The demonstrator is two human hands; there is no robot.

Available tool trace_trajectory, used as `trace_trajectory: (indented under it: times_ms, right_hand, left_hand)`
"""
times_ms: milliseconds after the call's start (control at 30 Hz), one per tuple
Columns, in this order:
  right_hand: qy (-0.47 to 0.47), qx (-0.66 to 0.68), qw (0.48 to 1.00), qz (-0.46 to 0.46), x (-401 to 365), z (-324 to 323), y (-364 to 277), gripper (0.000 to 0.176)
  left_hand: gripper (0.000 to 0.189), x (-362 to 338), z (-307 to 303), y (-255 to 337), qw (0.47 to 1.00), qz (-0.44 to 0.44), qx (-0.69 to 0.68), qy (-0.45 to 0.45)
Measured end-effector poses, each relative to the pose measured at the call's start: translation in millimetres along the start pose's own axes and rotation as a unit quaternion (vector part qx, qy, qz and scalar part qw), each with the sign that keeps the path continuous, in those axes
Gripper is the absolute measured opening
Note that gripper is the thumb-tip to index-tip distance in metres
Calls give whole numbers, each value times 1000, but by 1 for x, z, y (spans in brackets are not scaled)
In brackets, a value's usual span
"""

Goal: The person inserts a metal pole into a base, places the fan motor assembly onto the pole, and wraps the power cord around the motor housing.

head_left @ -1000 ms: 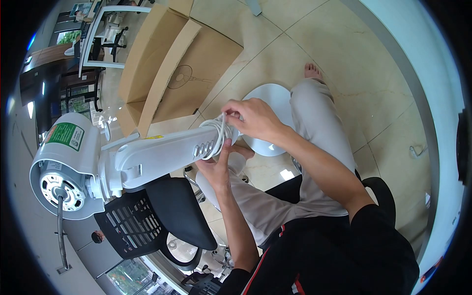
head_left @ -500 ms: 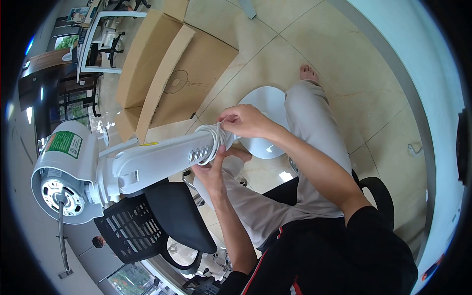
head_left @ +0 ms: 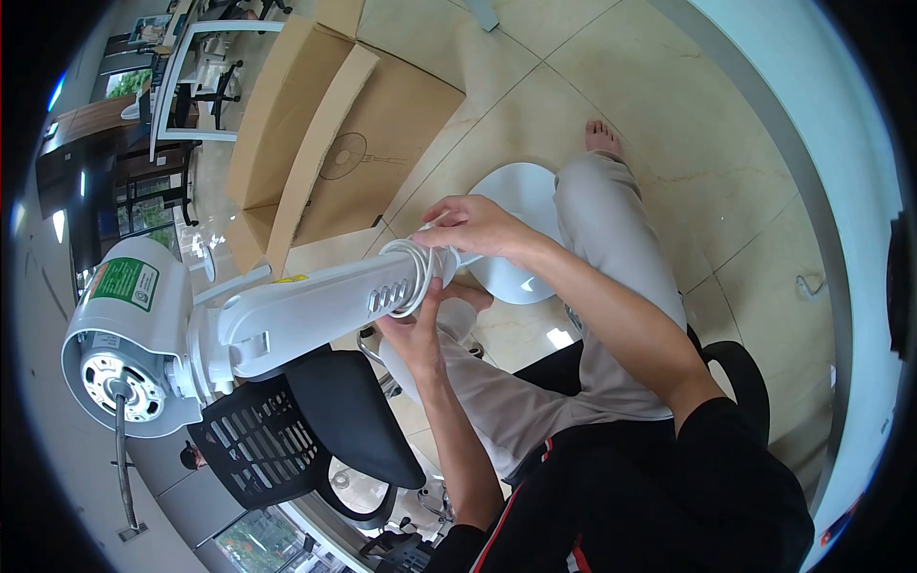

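A white fan body (head_left: 306, 310) slants across the view, its motor housing (head_left: 134, 286) with a green label at the left. White cord (head_left: 417, 279) is looped in coils around the column near its lower end. My left hand (head_left: 415, 329) supports the column from below, thumb up against the coils, fingers partly hidden behind it. Above the coils, my right hand (head_left: 468, 227) has thumb and fingers pinched together on the cord. The round white base (head_left: 521, 258) stands on the floor beyond, partly covered by my right hand and arm.
An open cardboard box (head_left: 382, 134) with a fan drawing lies on the floor at the upper left. A black mesh chair (head_left: 258, 444) stands at the lower left. My legs (head_left: 611, 229) flank the base. A pale table edge (head_left: 783, 143) curves along the right.
My right hand has shifted slightly left and its fingers have changed position on the cord. My left hand has moved down a little, and the coils look slightly looser.
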State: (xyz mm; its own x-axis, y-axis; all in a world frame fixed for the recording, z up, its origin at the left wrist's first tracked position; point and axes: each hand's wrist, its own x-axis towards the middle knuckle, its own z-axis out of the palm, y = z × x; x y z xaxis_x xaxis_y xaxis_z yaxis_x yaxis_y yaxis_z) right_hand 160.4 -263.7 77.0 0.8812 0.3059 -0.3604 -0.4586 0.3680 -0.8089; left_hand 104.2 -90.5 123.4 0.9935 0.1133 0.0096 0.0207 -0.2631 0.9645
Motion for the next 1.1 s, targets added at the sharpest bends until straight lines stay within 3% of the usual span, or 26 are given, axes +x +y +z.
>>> trace_trajectory:
  times_ms: [233, 367, 500, 533, 633, 667, 767, 800, 933, 1100]
  right_hand:
    - [35, 56, 998, 20, -5, 5, 2, 66]
    - [54, 62, 997, 14, -7, 9, 1, 61]
    - [58, 27, 998, 12, -10, 11, -1, 57]
    - [63, 5, 998, -12, -9, 12, 4, 54]
    - [63, 6, 998, -13, -9, 14, 1, 49]
    - [63, 10, 998, -16, -9, 14, -1, 47]
    - [57, 19, 998, -14, -10, 14, -5, 40]
    - [49, 20, 999, -7, -10, 13, -5, 37]
    - [55, -2, 998, -35, -7, 14, -12, 34]
    - [69, -42, 996, -38, -1, 17, -16, 33]
  left_hand:
    - [64, -1, -26, 1, 994, -85, -59, -38]
    - [53, 12, -71, -20, 966, -101, -228, -74]
    - [56, 31, -69, -21, 948, -220, -224, 46]
    - [58, 39, -68, -19, 960, -221, -172, -10]
    - [58, 67, -68, -27, 940, -228, -220, -127]
    - [50, 78, -64, -27, 930, -269, -224, -108]
    - [43, 104, -70, -29, 937, -290, -34, -191]
    - [29, 108, -57, -14, 929, -326, -54, -165]
    - [19, 131, -50, 2, 898, -367, -12, -243]
    - [18, 146, -54, -9, 891, -357, -1, -280]
